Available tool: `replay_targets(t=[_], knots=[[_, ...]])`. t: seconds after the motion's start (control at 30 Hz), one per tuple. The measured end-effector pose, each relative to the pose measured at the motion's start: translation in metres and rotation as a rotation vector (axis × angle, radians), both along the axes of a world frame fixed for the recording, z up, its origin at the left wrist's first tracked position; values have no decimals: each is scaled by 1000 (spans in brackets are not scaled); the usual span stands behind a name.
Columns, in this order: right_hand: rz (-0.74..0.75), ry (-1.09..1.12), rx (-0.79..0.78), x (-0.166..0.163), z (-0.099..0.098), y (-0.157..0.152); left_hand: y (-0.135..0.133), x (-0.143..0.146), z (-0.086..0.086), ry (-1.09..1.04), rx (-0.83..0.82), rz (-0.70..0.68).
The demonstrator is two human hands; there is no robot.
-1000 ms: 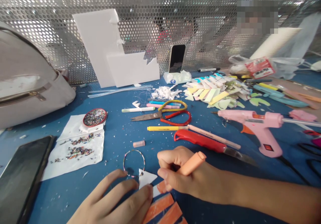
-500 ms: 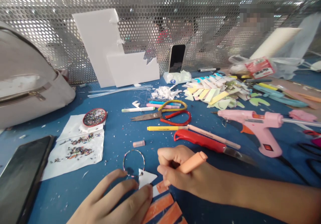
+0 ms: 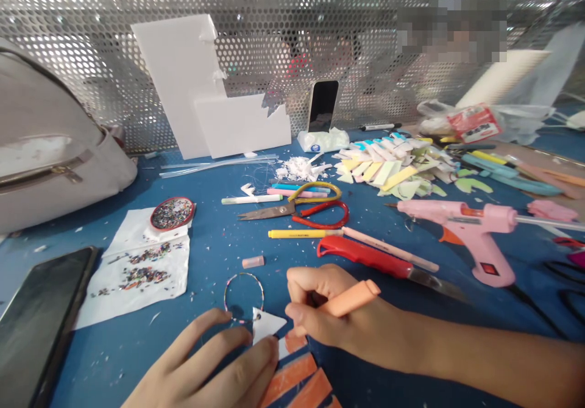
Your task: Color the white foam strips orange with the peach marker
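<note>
My right hand [image 3: 326, 316] is closed around an orange marker [image 3: 354, 298], its tip lowered to a small white piece partly coloured orange [image 3: 296, 341]. My left hand [image 3: 219, 365] lies with fingers stretched out, fingertips pressing beside a white triangular piece [image 3: 269, 322]. A thin beaded ring [image 3: 244, 274] passes by the hole in that triangle. Several orange-coloured strips [image 3: 292, 379] lie below, partly covered by my left hand. The peach marker cap [image 3: 253, 262] rests beyond the ring. My right fingers hide the marker's very tip.
Beyond my hands lie a red-handled knife [image 3: 365, 255], scissors [image 3: 269, 211] and several markers. A pink glue gun [image 3: 479, 213] lies at right, near a pile of coloured pieces [image 3: 397, 164]. At left are beads on paper [image 3: 144, 274], a phone [image 3: 46, 316] and a bag [image 3: 59, 146].
The marker's rear end has shifted slightly down and right as my right hand makes a small movement. My left hand stays in place.
</note>
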State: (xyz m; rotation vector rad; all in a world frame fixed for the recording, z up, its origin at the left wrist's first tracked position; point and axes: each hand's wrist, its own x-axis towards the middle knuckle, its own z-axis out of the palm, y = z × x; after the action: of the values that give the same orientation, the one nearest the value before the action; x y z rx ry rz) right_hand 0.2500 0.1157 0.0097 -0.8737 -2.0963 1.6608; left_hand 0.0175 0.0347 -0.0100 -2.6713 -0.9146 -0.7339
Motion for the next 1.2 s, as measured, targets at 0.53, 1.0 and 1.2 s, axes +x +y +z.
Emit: replay_targets(t=[0.53,1.0,1.2], knots=[[39,17,2,0,0,1,-3,1,-5,-26,-20,-1],[53,14,7,1,0,1,-1,3,-3,-47,-13,14],[35,17,-13,0,1,1,0,3,-4,-15,-25,7]])
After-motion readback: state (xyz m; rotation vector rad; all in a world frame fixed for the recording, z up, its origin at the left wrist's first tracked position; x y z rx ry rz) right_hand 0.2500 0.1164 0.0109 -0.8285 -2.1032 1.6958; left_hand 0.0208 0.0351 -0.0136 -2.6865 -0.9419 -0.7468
